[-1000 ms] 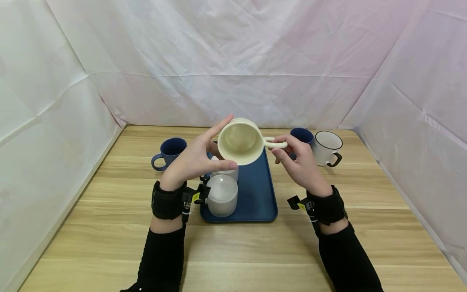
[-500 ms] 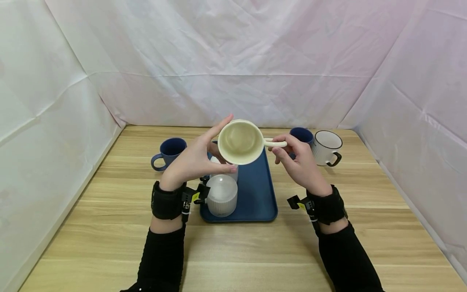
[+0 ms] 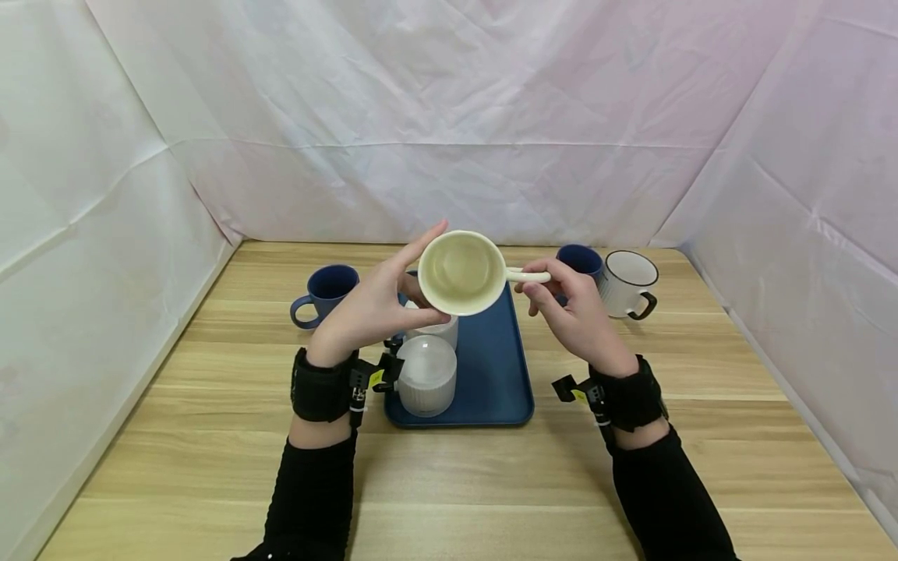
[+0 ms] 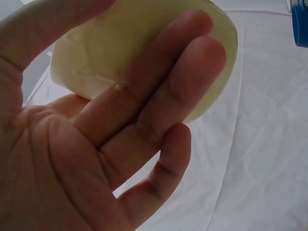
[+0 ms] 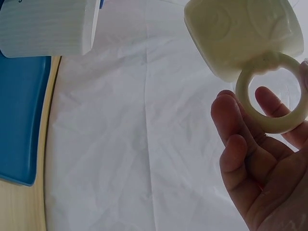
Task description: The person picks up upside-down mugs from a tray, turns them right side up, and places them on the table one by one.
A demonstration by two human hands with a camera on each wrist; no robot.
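Both hands held the cream mug (image 3: 463,273) tipped above the blue tray (image 3: 491,366): the left hand (image 3: 372,312) cupped its body with curled fingers, the right hand (image 3: 571,312) pinched its ring handle. Two white cups (image 3: 428,374) stood on the tray below

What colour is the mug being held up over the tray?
The mug is a pale cream yellow, inside and out. The head view shows it best.

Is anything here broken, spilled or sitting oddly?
No damage or spill shows. The one oddity: the cream mug is held tipped above the blue tray, between the left hand and right hand.
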